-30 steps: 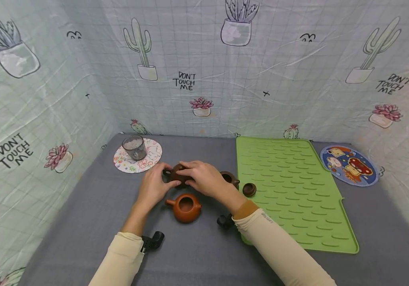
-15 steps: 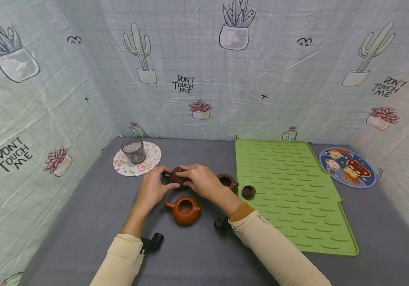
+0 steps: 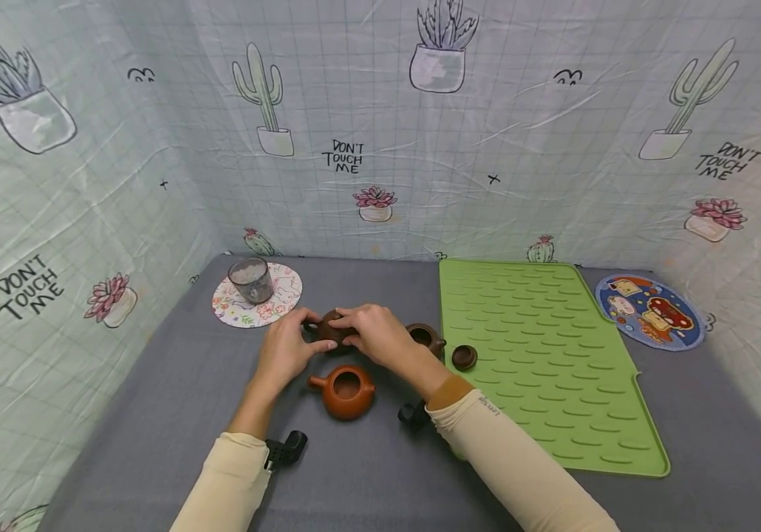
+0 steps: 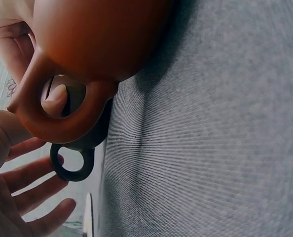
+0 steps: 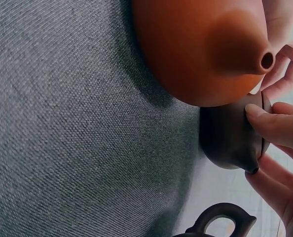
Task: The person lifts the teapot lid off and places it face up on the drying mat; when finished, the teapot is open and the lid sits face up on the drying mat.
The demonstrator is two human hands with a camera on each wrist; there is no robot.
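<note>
A small dark brown teapot (image 3: 329,335) sits behind the orange teapot (image 3: 347,403), with both hands on it. My left hand (image 3: 283,347) holds its handle side, thumb on the near side and fingers at the far side. In the left wrist view, fingers spread beside its dark ring handle (image 4: 72,173). From the right, my right hand (image 3: 375,334) grips it near the top. The right wrist view has the thumb (image 5: 265,121) on its body at the lid seam and a finger by its spout (image 5: 247,163). The orange teapot stands lidless, partly blocking both wrist views.
Another dark brown teapot (image 3: 435,349), uncovered, stands right of my right hand. A small round dark brown piece (image 3: 464,357) lies on the green mat (image 3: 540,414). At the back left a grey glass cup (image 3: 253,284) stands on a floral coaster (image 3: 287,295); a blue coaster (image 3: 649,312) lies far right.
Both hands stay on the dark brown teapot with only slight finger shifts. The head view has tilted up a little, so the scene sits lower in it.
</note>
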